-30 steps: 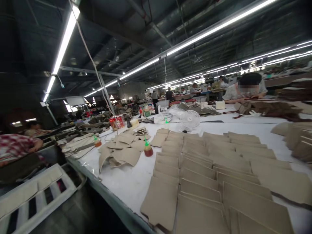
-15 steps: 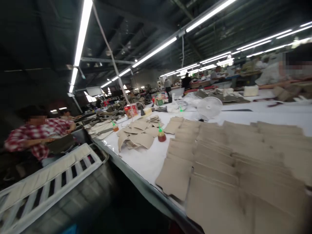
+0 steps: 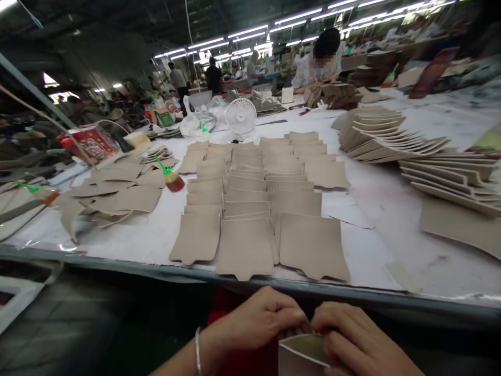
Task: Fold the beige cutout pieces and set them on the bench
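At the bottom, in front of the table edge, both my hands meet over a beige panel (image 3: 300,359) with a pale cut edge and a yellowish inner face. My right hand (image 3: 354,334) is closed around its right side. The fingers of my left hand (image 3: 266,318) are pinched together at its far edge, their tips partly hidden. A small yellow bit shows between the hands, too small to name. Just beyond, overlapping beige panels (image 3: 246,243) lie in rows on the white-topped table (image 3: 376,261).
Fanned stacks of beige panels (image 3: 376,136) lie to the right. Leftward are loose panels (image 3: 136,198), a green-tipped bottle (image 3: 174,181) of amber liquid and a red box (image 3: 90,143). A white fan (image 3: 240,116) stands farther back. Across the table a person (image 3: 319,62) bends over brown pieces.
The view has swung right and down. My hands and the panel they hold have come into sight, while the person in the checked shirt at left has left the view.
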Demonstrator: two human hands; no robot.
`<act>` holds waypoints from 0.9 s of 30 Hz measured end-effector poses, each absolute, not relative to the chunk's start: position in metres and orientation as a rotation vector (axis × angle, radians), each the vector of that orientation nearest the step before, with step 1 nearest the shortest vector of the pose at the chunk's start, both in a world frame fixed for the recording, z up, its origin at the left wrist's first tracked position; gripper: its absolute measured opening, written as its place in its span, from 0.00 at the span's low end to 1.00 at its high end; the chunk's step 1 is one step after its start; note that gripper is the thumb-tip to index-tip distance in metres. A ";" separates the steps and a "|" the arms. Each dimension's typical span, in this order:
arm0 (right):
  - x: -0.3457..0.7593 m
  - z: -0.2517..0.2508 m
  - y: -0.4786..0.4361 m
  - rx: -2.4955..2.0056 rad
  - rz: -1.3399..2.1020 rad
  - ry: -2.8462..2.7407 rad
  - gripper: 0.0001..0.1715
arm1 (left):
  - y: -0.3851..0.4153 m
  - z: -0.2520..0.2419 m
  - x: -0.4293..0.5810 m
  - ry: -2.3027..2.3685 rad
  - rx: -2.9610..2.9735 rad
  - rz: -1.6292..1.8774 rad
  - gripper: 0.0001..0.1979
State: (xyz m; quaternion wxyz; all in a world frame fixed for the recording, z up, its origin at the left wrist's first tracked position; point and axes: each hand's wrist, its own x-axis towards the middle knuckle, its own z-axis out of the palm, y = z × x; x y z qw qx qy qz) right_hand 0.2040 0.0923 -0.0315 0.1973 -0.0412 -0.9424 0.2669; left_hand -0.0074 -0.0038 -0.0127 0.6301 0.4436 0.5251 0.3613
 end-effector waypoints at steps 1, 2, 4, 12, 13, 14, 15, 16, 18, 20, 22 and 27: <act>0.205 -0.032 0.092 -0.145 0.778 -2.645 0.07 | -0.008 -0.009 -0.010 1.213 1.057 0.813 0.19; 0.205 -0.031 0.091 -0.172 0.821 -2.662 0.06 | -0.012 -0.005 -0.013 1.241 1.108 0.782 0.18; 0.205 -0.030 0.089 -0.249 0.929 -2.717 0.07 | -0.021 0.002 -0.017 1.342 1.224 0.685 0.14; 0.198 -0.042 0.089 -0.432 1.219 -2.790 0.08 | -0.030 -0.007 -0.008 1.607 1.315 0.590 0.12; 0.199 -0.045 0.089 -0.440 1.232 -2.783 0.08 | -0.030 -0.008 -0.006 1.611 1.320 0.595 0.11; 0.200 -0.046 0.089 -0.441 1.245 -2.782 0.08 | -0.029 -0.009 -0.005 1.614 1.327 0.603 0.11; 0.201 -0.047 0.089 -0.446 1.258 -2.782 0.09 | -0.029 -0.009 -0.004 1.615 1.333 0.612 0.10; 0.202 -0.048 0.089 -0.450 1.265 -2.780 0.09 | -0.028 -0.009 -0.003 1.614 1.338 0.622 0.11; 0.203 -0.050 0.089 -0.455 1.281 -2.763 0.11 | -0.028 -0.008 -0.003 1.611 1.348 0.633 0.11; 0.203 -0.050 0.088 -0.452 1.321 -2.742 0.13 | -0.028 -0.007 -0.003 1.612 1.365 0.625 0.11; 0.204 -0.049 0.088 -0.439 1.382 -2.721 0.14 | -0.028 -0.008 -0.002 1.621 1.388 0.607 0.11; 0.203 -0.036 0.090 -0.474 1.473 -2.709 0.15 | -0.026 -0.015 0.003 1.636 1.416 0.591 0.09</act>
